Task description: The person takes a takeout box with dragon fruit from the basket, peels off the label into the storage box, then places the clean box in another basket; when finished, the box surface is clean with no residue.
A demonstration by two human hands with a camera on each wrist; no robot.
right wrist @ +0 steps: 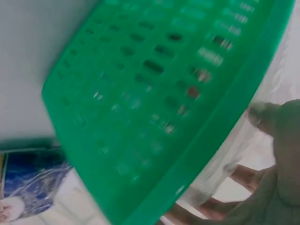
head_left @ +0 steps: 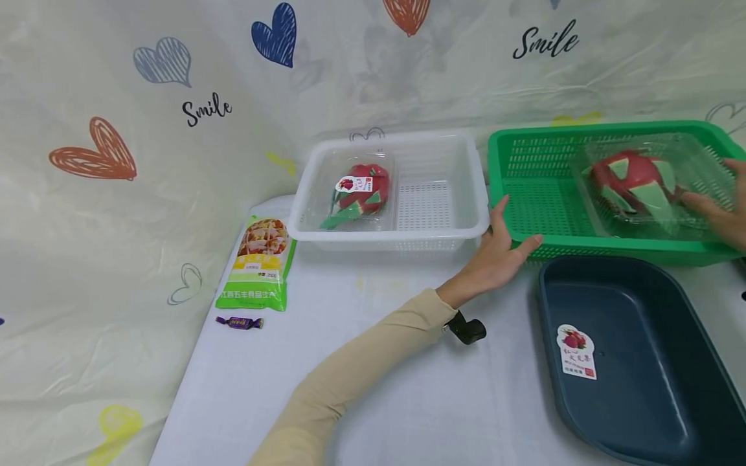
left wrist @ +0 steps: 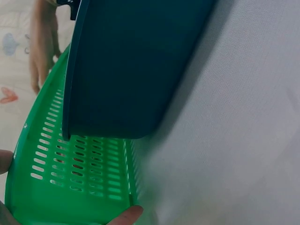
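A green perforated basket [head_left: 542, 243] stands at the back right. My left hand [head_left: 495, 255] holds its left end, the fingers spread around the front corner; in the left wrist view the fingertips [left wrist: 126, 216] touch the basket wall. Inside the basket's right half is a clear plastic box [head_left: 606, 223] with a red and green dragon fruit [head_left: 632, 175]. My right hand [head_left: 725, 207], partly cut off by the frame edge, grips the right side of that box. In the right wrist view its thumb and fingers are around the clear plastic beside the green rim.
Left of the green basket, a white basket [head_left: 437, 233] holds another boxed dragon fruit [head_left: 373, 188] with a label. A dark blue basin [head_left: 629, 362] in front bears a dragon fruit sticker [head_left: 577, 353]. A food packet [head_left: 256, 265] and a purple-wrapped candy [head_left: 240, 323] lie at left.
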